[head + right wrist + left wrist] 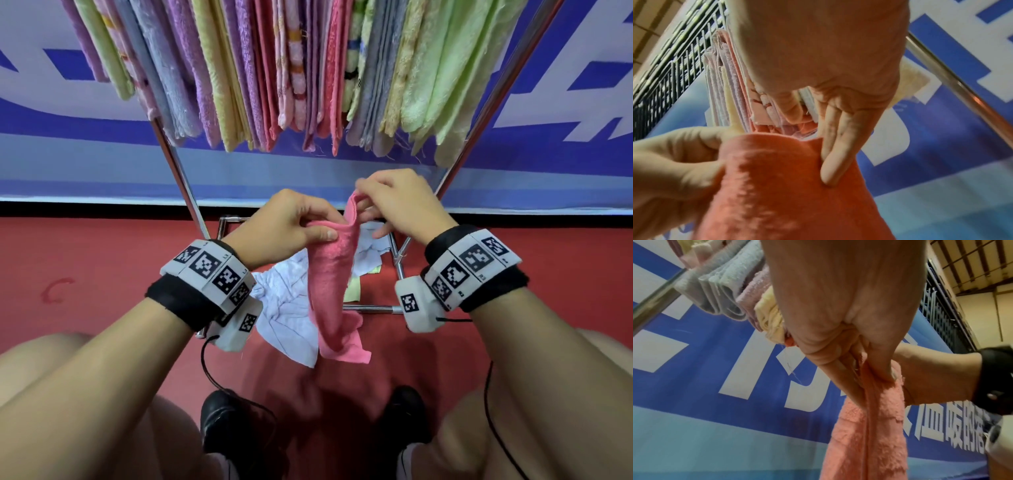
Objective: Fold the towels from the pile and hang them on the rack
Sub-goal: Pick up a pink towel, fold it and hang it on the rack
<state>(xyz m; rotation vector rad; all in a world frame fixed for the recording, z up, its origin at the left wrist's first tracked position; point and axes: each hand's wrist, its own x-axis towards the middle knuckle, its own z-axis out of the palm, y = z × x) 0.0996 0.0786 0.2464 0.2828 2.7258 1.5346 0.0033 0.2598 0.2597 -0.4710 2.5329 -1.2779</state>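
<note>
A pink towel (pixel 330 274) hangs lengthwise in mid-air between both hands, its lower end trailing near the floor. My left hand (pixel 294 226) pinches its upper left edge between thumb and fingers; in the left wrist view the same pink towel (pixel 869 426) drops from the left hand (pixel 849 360). My right hand (pixel 394 202) pinches the top corner, and the right wrist view shows its fingers (pixel 834 151) lying along the towel (pixel 787 186). A pile of white and pale towels (pixel 287 308) lies on the floor below. Many folded towels (pixel 308 68) hang on the rack above.
The rack's chrome legs (pixel 178 171) slant down on both sides to a base frame (pixel 373 309) on the red floor (pixel 102 257). A blue and white banner (pixel 68 164) stands behind. My shoes (pixel 222 421) and knees are near the bottom.
</note>
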